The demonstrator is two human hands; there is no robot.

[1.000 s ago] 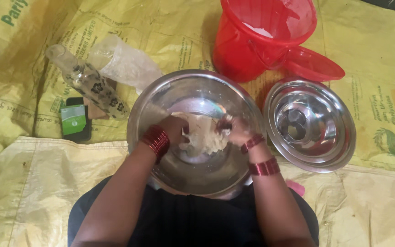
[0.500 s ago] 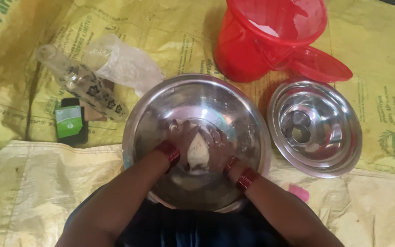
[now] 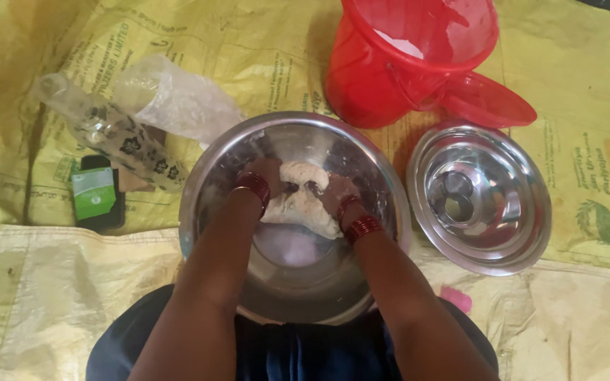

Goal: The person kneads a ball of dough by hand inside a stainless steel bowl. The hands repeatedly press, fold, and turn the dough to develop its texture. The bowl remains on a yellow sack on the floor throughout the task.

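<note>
well out to the left of the fingers lies a small green and black box [image 3: 94,197] on the yellow woven sacks [image 3: 51,282] that cover the floor. just beside it, tilted, lies a clear bottle [image 3: 111,134] with dark flower marks, and against that a crumpled clear plastic bag [image 3: 178,102], which reaches close to the rim of the large steel bowl [image 3: 210,176].

inside that bowl, the left hand [image 3: 266,176] is curled down onto the left side of a lump of pale dough [image 3: 301,201], fingers clenched into it; a band of red bangles [image 3: 252,185] sits at the wrist. the dough lies between the 2 hands, touching both, toward the far half of the bowl's bottom. the right hand [image 3: 333,192] presses on the dough's right side, fingers bent into it, with 2 sets of red bangles behind it.

to the right of the fingers, just beside the bowl, lies a steel lid [image 3: 478,197], hollow side up. beyond the fingers and to the right stands a red plastic bucket [image 3: 404,60], its red lid [image 3: 488,102] leaning by its base. near the right forearm a small pink thing [image 3: 457,298] shows on the sack.
</note>
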